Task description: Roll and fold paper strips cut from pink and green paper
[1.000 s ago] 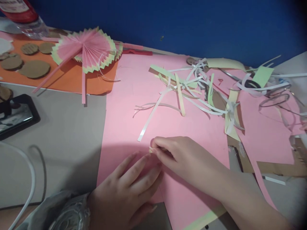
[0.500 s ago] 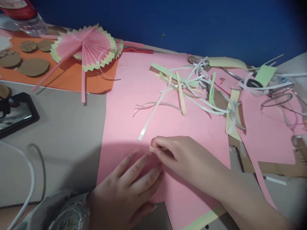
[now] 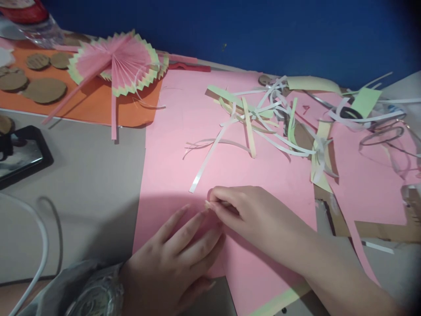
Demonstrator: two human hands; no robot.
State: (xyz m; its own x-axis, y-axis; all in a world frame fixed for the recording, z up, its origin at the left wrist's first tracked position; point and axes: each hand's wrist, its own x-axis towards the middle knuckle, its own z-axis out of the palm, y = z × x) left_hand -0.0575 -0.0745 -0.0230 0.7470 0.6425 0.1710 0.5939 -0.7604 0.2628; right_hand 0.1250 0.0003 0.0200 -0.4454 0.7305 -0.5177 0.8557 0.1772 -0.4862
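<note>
My left hand lies spread on a large pink sheet of paper, its fingertips pointing up toward the right hand. Pinched together, the thumb and forefinger of my right hand press down close to the left fingertips. Whatever they hold, if anything, is too small to make out. Just above the hands lies the end of a thin white paper strip. Below the right forearm, another pink sheet with a pale green edge shows.
A pink folded paper fan with a green zigzag rim lies on orange paper beside cardboard discs. A bottle stands behind. A phone and white cable are left. Paper strips tangle at right near cut pink paper.
Both hands keep nearly the same place and pose. The view has shifted very slightly.
</note>
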